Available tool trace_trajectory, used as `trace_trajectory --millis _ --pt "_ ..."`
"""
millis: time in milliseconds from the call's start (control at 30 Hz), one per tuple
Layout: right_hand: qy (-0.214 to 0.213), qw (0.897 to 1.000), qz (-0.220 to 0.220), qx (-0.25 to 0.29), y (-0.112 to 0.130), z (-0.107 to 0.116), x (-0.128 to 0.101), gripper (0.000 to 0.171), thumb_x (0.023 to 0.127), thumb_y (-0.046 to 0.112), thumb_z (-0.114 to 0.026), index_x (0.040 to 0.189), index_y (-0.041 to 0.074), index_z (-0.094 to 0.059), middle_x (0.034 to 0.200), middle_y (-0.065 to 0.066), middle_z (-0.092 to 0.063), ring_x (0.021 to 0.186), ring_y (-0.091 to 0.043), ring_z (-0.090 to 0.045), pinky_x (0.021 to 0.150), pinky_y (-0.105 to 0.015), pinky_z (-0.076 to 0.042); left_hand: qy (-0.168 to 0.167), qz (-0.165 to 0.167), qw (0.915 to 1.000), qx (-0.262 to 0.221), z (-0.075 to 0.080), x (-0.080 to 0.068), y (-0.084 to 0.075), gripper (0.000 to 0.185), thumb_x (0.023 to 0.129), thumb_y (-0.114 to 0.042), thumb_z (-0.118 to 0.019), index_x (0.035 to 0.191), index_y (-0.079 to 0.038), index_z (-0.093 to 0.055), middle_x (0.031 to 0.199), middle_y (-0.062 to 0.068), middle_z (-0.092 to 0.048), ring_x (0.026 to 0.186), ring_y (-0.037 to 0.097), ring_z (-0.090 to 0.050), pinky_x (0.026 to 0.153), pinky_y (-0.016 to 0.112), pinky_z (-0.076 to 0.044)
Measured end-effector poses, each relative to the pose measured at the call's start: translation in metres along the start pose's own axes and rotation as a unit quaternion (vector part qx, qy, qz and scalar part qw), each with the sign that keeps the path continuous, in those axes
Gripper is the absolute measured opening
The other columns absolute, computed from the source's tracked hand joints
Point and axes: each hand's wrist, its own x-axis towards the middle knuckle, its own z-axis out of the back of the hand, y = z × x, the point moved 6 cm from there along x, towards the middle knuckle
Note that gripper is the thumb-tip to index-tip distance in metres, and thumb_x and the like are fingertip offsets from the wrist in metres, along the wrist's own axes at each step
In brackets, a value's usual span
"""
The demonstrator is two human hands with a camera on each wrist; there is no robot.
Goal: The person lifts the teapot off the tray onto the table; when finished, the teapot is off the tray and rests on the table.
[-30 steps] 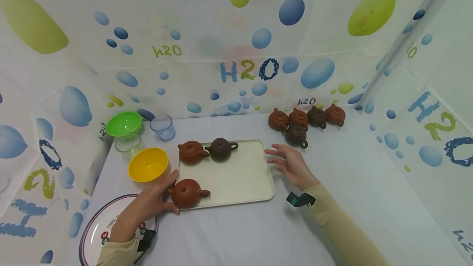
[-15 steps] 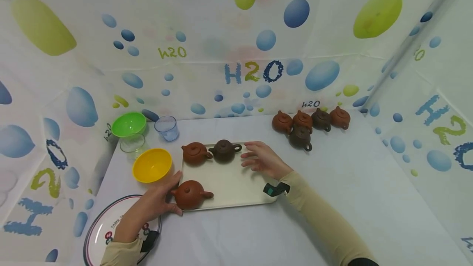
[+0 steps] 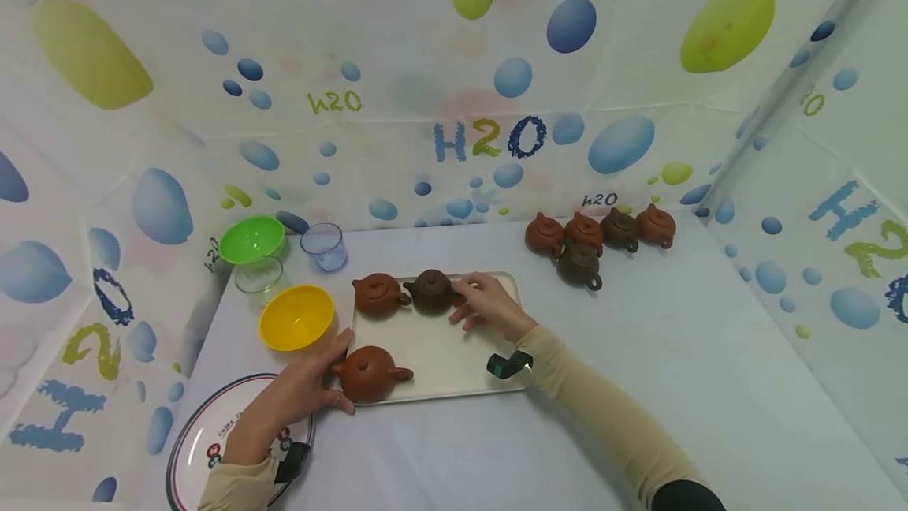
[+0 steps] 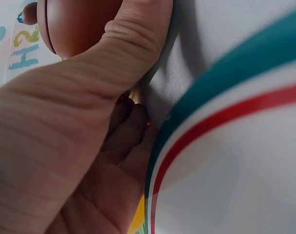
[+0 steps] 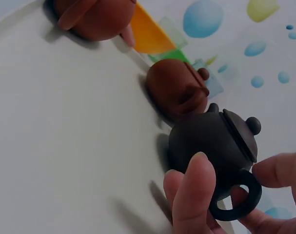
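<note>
A dark brown teapot [image 3: 432, 292] stands at the back of the cream tray [image 3: 433, 357]. My right hand [image 3: 493, 307] has its fingers around this teapot's handle [image 5: 235, 197]; one fingertip shows through the loop in the right wrist view. Beside its spout stands a reddish-brown teapot [image 3: 379, 296]. Another reddish-brown teapot [image 3: 367, 374] sits at the tray's front left corner. Around that corner my left hand [image 3: 301, 389] is spread, thumb by the front edge and fingers along the left side. Its palm and fingertips are partly hidden.
Several small teapots [image 3: 583, 236] cluster at the back right. Left of the tray stand a yellow bowl [image 3: 296, 318], a green bowl [image 3: 251, 240], a clear glass [image 3: 259, 278] and a bluish glass [image 3: 325, 249]. A round white plate [image 3: 202, 432] lies beneath my left forearm.
My right hand has moved left from beyond the tray's right side, over the tray, to the dark brown teapot's handle. The left hand stays at the tray's corner.
</note>
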Motion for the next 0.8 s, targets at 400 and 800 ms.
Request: trace_trajectory --millis 400,800 --pt "0.033 0.999 0.018 -0.026 0.0002 -0.0033 0.0008 0.027 0.111 0.023 -0.055 0.108 -0.002 -0.064 0.094 -0.012 -0.068 0.071 -0.015 -0.074 0.058 -0.024 -0.060 0.000 0.005 1.0000 -0.004 -0.0014 0.0000 0.0004 0.117 0.066 -0.034 -0.101 0.161 0.002 -0.044 0.160 0.024 -0.054 0.142 0.044 -0.059 0.117 0.060 -0.048" --pt "0.015 0.999 0.018 -0.023 -0.0014 -0.0038 -0.0023 0.025 0.109 0.023 -0.057 0.103 -0.001 -0.064 0.089 -0.007 -0.068 0.068 -0.011 -0.071 0.055 -0.021 -0.054 0.000 0.008 1.0000 -0.003 -0.0021 0.0008 0.0005 0.117 0.066 -0.033 -0.101 0.161 0.002 -0.043 0.162 0.023 -0.052 0.144 0.045 -0.057 0.118 0.060 -0.047"
